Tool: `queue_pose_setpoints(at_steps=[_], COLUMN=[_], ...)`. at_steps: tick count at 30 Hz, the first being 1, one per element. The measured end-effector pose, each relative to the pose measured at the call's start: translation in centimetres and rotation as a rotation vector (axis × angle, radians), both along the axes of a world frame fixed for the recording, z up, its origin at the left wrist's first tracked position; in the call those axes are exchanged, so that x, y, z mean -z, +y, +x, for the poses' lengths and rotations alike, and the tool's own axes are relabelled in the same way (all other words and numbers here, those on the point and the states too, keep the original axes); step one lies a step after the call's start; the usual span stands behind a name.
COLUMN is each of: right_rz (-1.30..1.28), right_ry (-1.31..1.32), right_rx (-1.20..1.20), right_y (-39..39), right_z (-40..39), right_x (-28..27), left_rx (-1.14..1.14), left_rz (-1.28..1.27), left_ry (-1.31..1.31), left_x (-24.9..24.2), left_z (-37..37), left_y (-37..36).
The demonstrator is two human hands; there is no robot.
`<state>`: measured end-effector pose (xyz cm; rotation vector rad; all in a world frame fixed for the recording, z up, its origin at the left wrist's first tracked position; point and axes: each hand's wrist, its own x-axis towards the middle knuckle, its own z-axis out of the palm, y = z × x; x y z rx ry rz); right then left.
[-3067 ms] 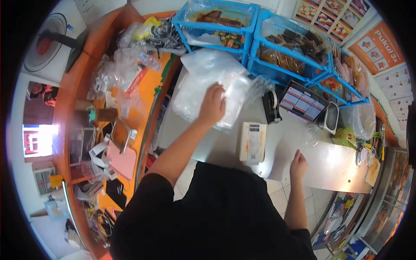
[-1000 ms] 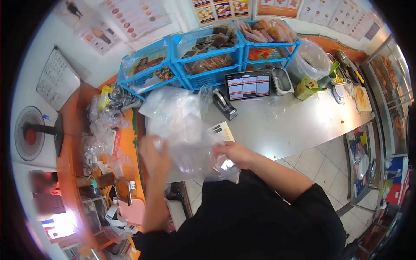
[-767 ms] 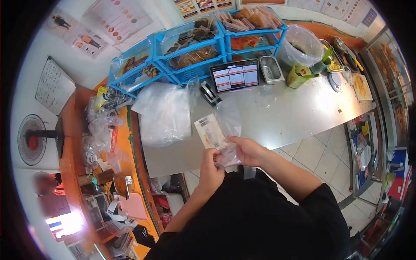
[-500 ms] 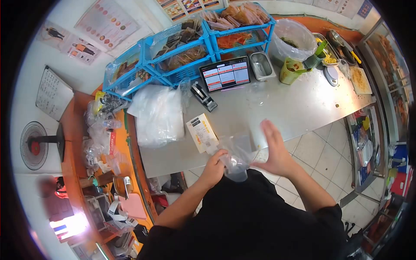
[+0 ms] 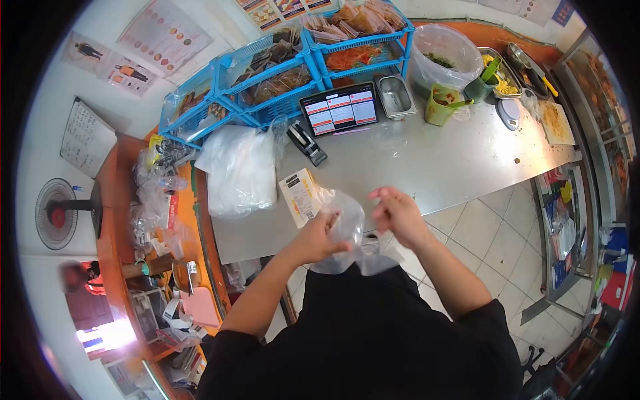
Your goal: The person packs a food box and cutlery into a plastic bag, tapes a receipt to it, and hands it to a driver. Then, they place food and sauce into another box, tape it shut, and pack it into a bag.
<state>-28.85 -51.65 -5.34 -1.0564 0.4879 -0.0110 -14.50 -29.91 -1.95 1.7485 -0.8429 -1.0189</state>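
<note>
A clear plastic bag [image 5: 348,223] hangs in front of my body at the table's front edge. My left hand [image 5: 319,239] is closed on its upper left side. To the right of the bag, my right hand [image 5: 398,215] is raised with its fingers curled, and what is between them, if anything, is too small to tell. Beyond my left hand, a yellow and white box with a printed label [image 5: 299,196] lies on the steel table [image 5: 433,167]. A black tape dispenser [image 5: 307,143] stands behind the box.
A stack of clear bags [image 5: 239,175] lies at the left. Behind are a tablet [image 5: 340,110], blue baskets [image 5: 267,100] with packets, a metal tray [image 5: 397,97], a green container [image 5: 441,107], a lined bin [image 5: 445,60] and a small scale [image 5: 508,115].
My right hand has moved up and left, its spread fingers now curled. My left hand and the bag have shifted slightly left, and the bag's shape has changed. The view has shifted slightly.
</note>
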Motion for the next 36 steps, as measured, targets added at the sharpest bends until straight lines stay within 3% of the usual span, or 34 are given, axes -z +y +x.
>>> queue_pose_setpoints(at_steps=[1, 2, 3, 5, 6, 8, 9, 11, 12, 14, 15, 17, 18, 20, 21, 23, 24, 26, 27, 29, 30, 32, 36], right_rz=[0.09, -0.11, -0.11, -0.353, -0.351, -0.647, -0.651, -0.14, -0.144, 0.18, 0.188, 0.092, 0.092, -0.087, -0.088, -0.638, -0.639, -0.875, -0.876, -0.83, -0.831, -0.89, -0.839], right_ry=[0.001, 0.118, 0.117, -0.248, -0.255, -0.11, -0.114, -0.115, -0.116, 0.003, 0.011, -0.144, -0.147, -0.261, -0.257, -0.222, -0.216, -0.366, -0.36, -0.151, -0.145, -0.136, -0.182], right_rx=[0.051, -0.132, -0.141, -0.362, -0.366, -0.267, -0.265, -0.001, -0.004, -0.145, -0.146, -0.248, -0.24, -0.306, -0.301, -0.321, -0.325, -0.242, -0.248, -0.366, -0.374, -0.514, -0.671], right_y=[-1.3, -2.7, -2.4, -0.6, 0.6, 3.6, 5.2, 7.3, 7.0, 6.5, 6.1, 5.0, 4.7, 4.5, 4.1, 3.0, 2.6, 1.7, 1.4, 0.8, 0.8, 0.5, -1.1], right_z=[0.4, 1.2, 1.3, 1.8, 1.9, 1.8, 2.0, 3.2, 3.5, 4.0, 4.1, 4.4, 4.6, 4.8, 4.8, 4.7, 4.8, 4.7, 4.6, 4.5, 4.6, 5.1, 6.7], right_x=[1.1, 0.2, -0.5, -1.3, -1.3, -1.0, 0.8, 4.4, 5.1, 6.1, 5.5, 3.8, 3.3, 2.4, 0.7, -2.5, -2.8, -3.3, -3.8, -5.1, -5.3, -5.6, -5.2], left_rx=[0.081, 0.161, 0.152, 0.015, 0.01, -0.222, -0.221, -0.397, -0.399, -0.432, -0.437, -0.585, -0.578, -0.205, -0.199, -0.201, -0.201, -0.227, -0.229, -0.084, -0.089, -0.02, -0.119], left_rz=[0.082, 0.165, 0.167, 0.122, 0.125, 0.098, 0.095, -0.08, -0.084, -0.174, -0.165, -0.206, -0.202, -0.113, -0.113, 0.416, 0.414, 0.052, 0.05, 0.148, 0.145, -0.081, 0.123], left_ry=[-0.151, -0.301, -0.301, -0.286, -0.292, 0.278, 0.274, 0.468, 0.468, 0.63, 0.637, 0.954, 0.952, 0.211, 0.215, -0.066, -0.06, 0.32, 0.328, -0.063, -0.055, -0.346, -0.074], left_x=[-1.0, -1.5, -0.9, 1.5, 2.8, 4.9, 4.9, 4.9, 5.0, 5.0, 4.8, 4.3, 4.5, 5.2, 3.4, 0.1, 1.3, 3.7, 4.0, 3.8, 3.0, 1.8, 5.9], left_z=[0.2, 0.4, 0.2, -0.1, 0.2, 0.8, 0.7, 0.3, 0.4, 0.0, -0.3, -0.1, -0.3, -1.0, -1.1, -0.7, 0.0, 1.8, 1.8, 1.7, 0.9, -1.4, -1.8], left_y=[0.4, 0.6, 0.9, 2.2, 2.8, 3.7, 3.8, 3.7, 3.6, 4.0, 4.2, 4.2, 4.0, 3.8, 3.0, 1.9, 2.4, 3.6, 4.0, 4.3, 3.7, 1.5, 0.3])
